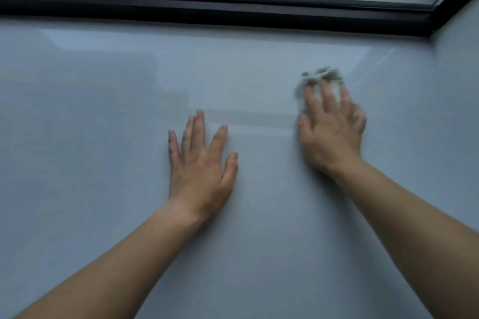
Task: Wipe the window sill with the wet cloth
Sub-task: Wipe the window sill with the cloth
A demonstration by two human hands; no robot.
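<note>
The crumpled wet cloth (321,80) lies on the window sill (103,124) toward two o'clock, poking out at twelve from under the right hand (333,134), whose spread fingers (327,97) press it down. The left hand (201,166) rests at its nine, fingers wide, holding nothing.

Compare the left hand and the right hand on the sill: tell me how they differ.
The left hand lies flat on the bare window sill with nothing under it; the right hand presses down on the crumpled cloth. The left hand is sharp, the right hand blurred. The right hand sits nearer the window frame than the left hand. Both are palm down with fingers spread and fairly straight.
</note>
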